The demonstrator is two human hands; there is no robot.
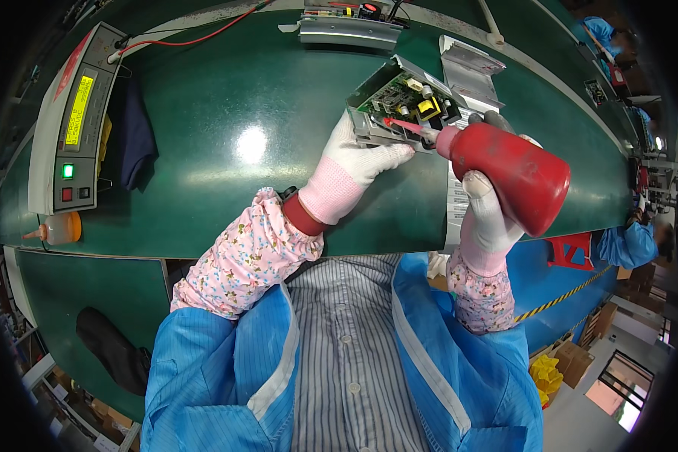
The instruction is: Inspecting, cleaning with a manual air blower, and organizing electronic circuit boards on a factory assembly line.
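My left hand [352, 154], in a white glove with a pink cuff, grips the near left end of a metal-cased circuit board [407, 96]. Green board, a yellow transformer and several capacitors show inside the tilted casing. In my gloved right hand [491, 207] is a red squeeze bottle [516, 169], its body lying sideways and its fingers wrapped round it. The bottle's thin pink nozzle points left and reaches over the near edge of the board. Whether the tip touches anything, or lets anything out, I cannot tell.
A tester [75, 120] with a lit yellow screen stands at the left, with a red cable [203, 36]. Beside it lie a dark cloth [137, 135] and an orange-white bottle [59, 228]. Metal casings [471, 71] and another unit [350, 32] sit at the far side.
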